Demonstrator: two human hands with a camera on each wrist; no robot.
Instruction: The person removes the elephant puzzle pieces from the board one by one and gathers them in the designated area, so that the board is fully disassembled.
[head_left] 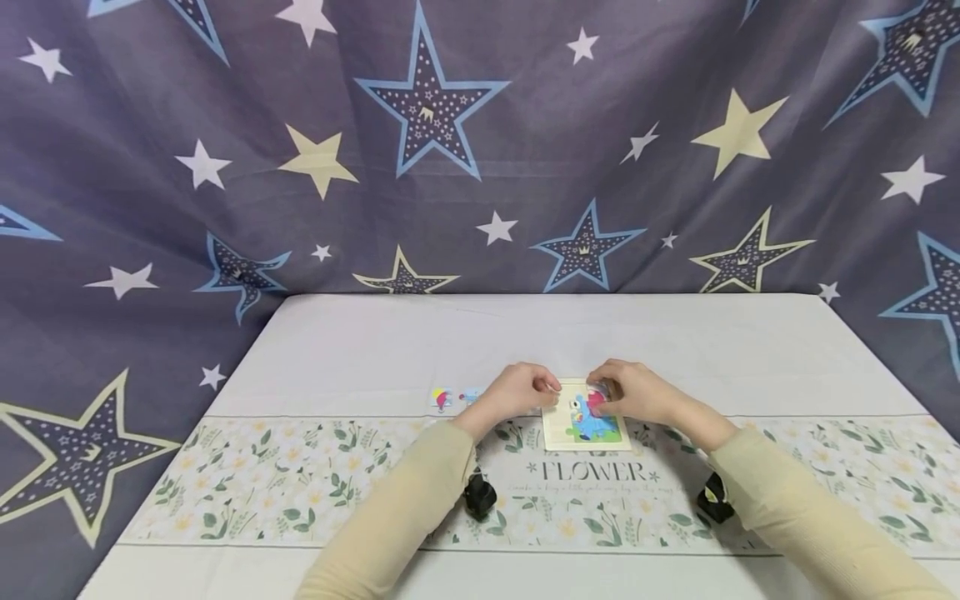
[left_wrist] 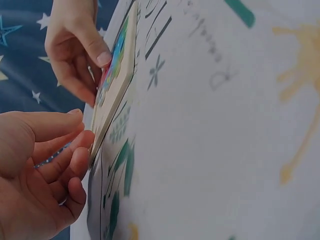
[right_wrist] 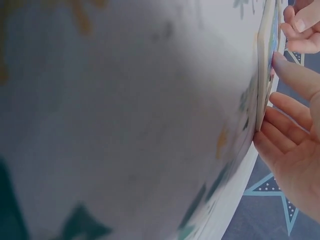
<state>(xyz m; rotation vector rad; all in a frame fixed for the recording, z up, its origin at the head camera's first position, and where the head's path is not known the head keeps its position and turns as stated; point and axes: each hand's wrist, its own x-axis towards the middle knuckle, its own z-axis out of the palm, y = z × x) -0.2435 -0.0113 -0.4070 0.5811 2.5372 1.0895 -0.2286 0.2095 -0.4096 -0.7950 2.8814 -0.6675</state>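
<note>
A pale, shallow puzzle board (head_left: pixel 557 437) lies on the table, with a blue animal on green (head_left: pixel 596 427) pictured in it. My right hand (head_left: pixel 639 393) is over the board's upper right part. Its thumb and fingers pinch a pink puzzle piece (head_left: pixel 595 402) close on the board, partly hidden by the hand. In the right wrist view, the other fingers (right_wrist: pixel 285 130) rest along the board's edge. My left hand (head_left: pixel 522 390) hovers by the board's upper left edge, fingers loosely curled and holding nothing; its fingertips (left_wrist: pixel 86 137) are right at the edge.
Left of my left hand lie a puzzle piece with yellow and pink (head_left: pixel 441 400) and a blue one (head_left: pixel 470 396), partly behind the wrist. A floral runner (head_left: pixel 315 475) crosses the white table (head_left: pixel 390 342). Behind hangs a star-patterned curtain (head_left: pixel 480 192).
</note>
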